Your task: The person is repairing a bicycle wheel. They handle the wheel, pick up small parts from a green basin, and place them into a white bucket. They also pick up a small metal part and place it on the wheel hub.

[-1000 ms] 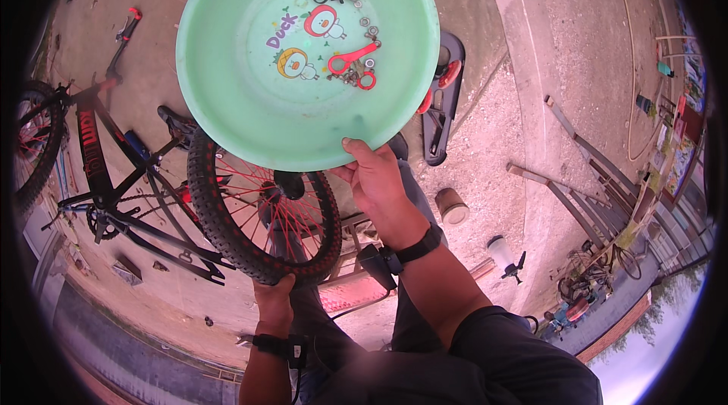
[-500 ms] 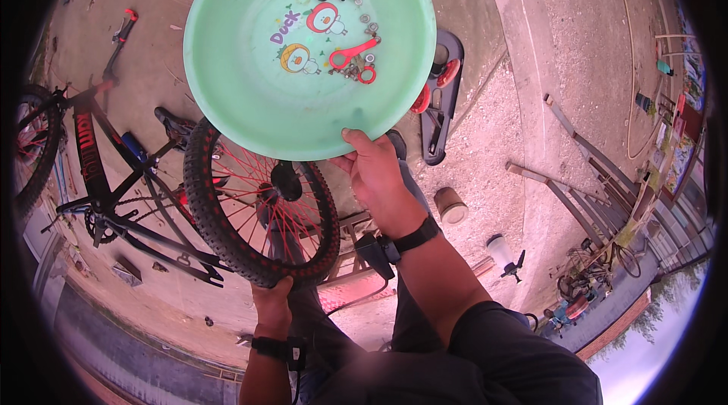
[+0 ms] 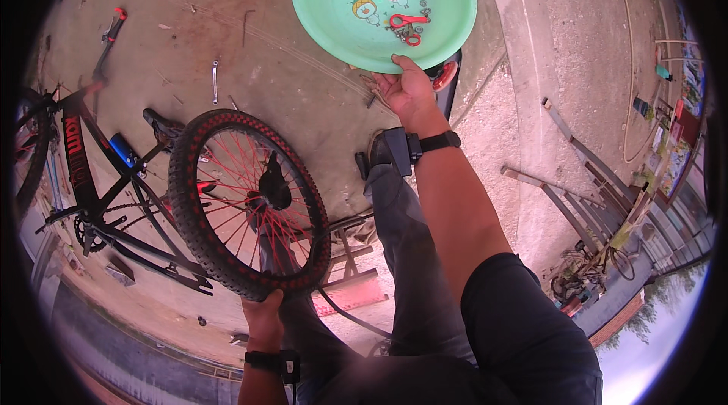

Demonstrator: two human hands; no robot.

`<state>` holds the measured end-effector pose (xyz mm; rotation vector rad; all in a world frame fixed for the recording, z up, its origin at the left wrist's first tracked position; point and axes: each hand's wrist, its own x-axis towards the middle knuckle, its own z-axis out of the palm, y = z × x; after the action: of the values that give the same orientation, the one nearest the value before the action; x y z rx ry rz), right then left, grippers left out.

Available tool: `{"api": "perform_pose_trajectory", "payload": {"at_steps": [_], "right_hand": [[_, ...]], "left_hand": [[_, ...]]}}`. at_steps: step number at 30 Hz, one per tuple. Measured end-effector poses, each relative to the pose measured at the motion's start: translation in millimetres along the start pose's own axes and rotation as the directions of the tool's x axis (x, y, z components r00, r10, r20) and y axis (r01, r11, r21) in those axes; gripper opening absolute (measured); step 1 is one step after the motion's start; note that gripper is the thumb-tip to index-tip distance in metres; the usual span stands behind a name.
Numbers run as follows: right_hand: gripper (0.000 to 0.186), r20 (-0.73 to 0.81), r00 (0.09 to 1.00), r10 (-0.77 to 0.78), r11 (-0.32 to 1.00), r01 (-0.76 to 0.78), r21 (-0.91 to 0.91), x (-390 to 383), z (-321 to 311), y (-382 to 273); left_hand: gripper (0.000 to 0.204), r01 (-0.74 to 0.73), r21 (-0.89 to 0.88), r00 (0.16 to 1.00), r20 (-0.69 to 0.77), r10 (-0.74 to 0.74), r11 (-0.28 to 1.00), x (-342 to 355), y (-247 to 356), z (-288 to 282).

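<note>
Green basin (image 3: 326, 22), rim pinched by right hand (image 3: 412, 90), held loose parts (image 3: 412, 20); left hand (image 3: 262, 319) clamped wheel (image 3: 271, 186), which was off bike frame (image 3: 92, 200).

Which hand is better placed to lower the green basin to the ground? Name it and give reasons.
Right, most likely. The right hand grips the green basin by its near rim. The left hand is occupied, holding the bicycle wheel at its lower edge, apart from the basin.

The right hand (image 3: 413, 90) has shifted the green basin (image 3: 341, 33) rightward, clear of the wheel (image 3: 271, 191), uncovering a wrench (image 3: 214, 83) beyond the wheel.
</note>
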<state>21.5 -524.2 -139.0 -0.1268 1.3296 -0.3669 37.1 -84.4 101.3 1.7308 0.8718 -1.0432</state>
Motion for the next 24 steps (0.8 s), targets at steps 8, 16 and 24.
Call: {"api": "perform_pose_trajectory", "payload": {"at_steps": [8, 16, 24], "right_hand": [[0.033, -0.036, 0.999, -0.009, 0.995, 0.013, 0.094, 68, -23, -37], [0.037, -0.036, 0.999, -0.026, 0.992, 0.03, 0.119, 109, -38, -50], [0.049, -0.017, 0.997, 0.075, 0.997, -0.075, -0.036, 61, -62, -41]], "left_hand": [[0.049, -0.005, 0.004, 0.993, -0.118, 0.005, 1.0, -8, 5, 11], [0.042, -0.028, 0.02, 0.992, -0.12, 0.03, 0.999, -11, 9, 19], [0.042, -0.019, 0.072, 0.996, -0.089, 0.025, 0.997, -11, 12, 20]]}}
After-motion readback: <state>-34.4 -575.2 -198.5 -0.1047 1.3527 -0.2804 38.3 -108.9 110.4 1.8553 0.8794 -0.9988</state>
